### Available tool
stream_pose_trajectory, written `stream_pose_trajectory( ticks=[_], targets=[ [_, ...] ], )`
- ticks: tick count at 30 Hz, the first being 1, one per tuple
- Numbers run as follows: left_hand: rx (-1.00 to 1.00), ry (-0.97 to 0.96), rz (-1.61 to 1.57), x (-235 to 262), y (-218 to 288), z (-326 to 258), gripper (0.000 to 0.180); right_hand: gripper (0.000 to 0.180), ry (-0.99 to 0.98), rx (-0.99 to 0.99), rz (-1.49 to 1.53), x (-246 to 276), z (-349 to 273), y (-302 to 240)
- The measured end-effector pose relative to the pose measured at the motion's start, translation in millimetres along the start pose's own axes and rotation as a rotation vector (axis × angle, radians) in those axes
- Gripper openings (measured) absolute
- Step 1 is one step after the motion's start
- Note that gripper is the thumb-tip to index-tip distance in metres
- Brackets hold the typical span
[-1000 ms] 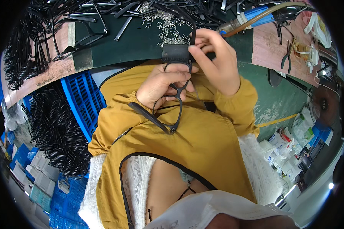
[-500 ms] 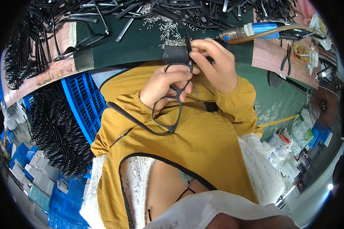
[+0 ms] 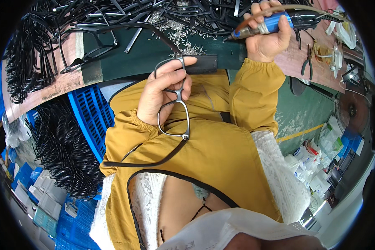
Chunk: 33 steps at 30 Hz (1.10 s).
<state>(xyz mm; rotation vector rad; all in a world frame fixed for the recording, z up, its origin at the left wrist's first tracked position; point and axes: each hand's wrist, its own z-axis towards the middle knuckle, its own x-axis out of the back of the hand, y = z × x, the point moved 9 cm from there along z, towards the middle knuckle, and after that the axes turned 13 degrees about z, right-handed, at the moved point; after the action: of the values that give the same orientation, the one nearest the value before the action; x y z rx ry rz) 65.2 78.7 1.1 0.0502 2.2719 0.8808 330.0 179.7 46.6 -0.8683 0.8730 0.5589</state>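
My left hand (image 3: 160, 89) is closed around the middle of a black eyeglass frame (image 3: 186, 136), held upright over my lap. One temple of the frame reaches up over the bench, and the other swings down to the left across my apron. My right hand (image 3: 268, 39) grips a blue electric screwdriver (image 3: 277, 23), whose dark tip points left above the bench. Beside the frame's upper rim, a dark block (image 3: 207, 63) juts from the bench edge. Many tiny silver screws (image 3: 182, 39) lie scattered just beyond it.
Piles of black temples (image 3: 33, 58) cover the bench's far and left parts, where another eyeglass frame (image 3: 100, 50) lies. Pliers (image 3: 307, 66) rest on the right. Below left stand a blue basket (image 3: 91, 116) and a heap of black parts (image 3: 66, 146). A fan (image 3: 352, 110) stands right.
My right hand has left the eyeglass frame, moved up and right, and taken hold of the screwdriver. My left hand has shifted left and turned the frame.
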Motion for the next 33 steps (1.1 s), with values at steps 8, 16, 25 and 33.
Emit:
stream_pose_trajectory(
  ticks=[8, 16, 25, 33],
  targets=[
    [0.060, -0.050, -0.037, 0, -13, 1, 0.040, 0.020, -0.042, -0.080, -0.200, -7, -40, -23],
    [-0.095, 0.023, 0.108, -23, 13, 13, 0.041, 0.017, 0.012, -0.106, 0.277, -51, -28, -12],
    [-0.102, 0.069, 0.120, -21, 25, 20, 0.016, 0.023, -0.099, -0.112, 0.263, -82, -23, 21],
    [-0.158, 0.137, 0.202, -23, 30, 25, 0.015, 0.017, 0.034, -0.121, 0.258, -66, -27, 15]
  ],
)
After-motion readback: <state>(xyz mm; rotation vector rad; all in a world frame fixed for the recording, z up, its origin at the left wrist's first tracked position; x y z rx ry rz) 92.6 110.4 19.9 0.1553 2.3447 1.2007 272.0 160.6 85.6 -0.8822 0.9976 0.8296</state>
